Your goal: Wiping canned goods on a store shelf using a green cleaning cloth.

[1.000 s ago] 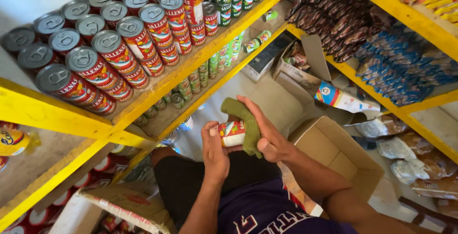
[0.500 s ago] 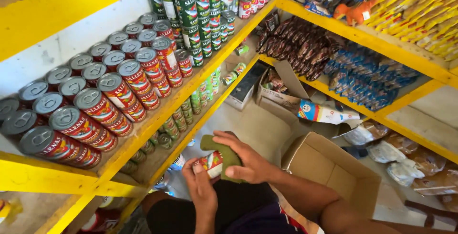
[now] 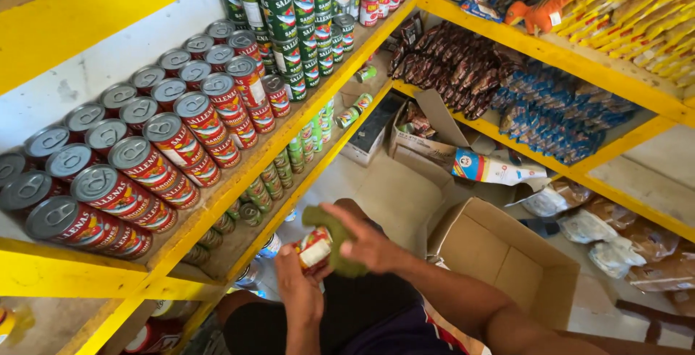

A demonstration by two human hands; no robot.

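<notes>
Left hand grips a red can; right hand presses what looks like a green cloth on it.

left hand: holds can | right hand: green cloth on can

red-labelled tins lie in rows on the left yellow shelf; green-labelled tins stand farther back. dark packets and blue packets fill the right shelf — an open brown carton sits near right, below them.
</notes>
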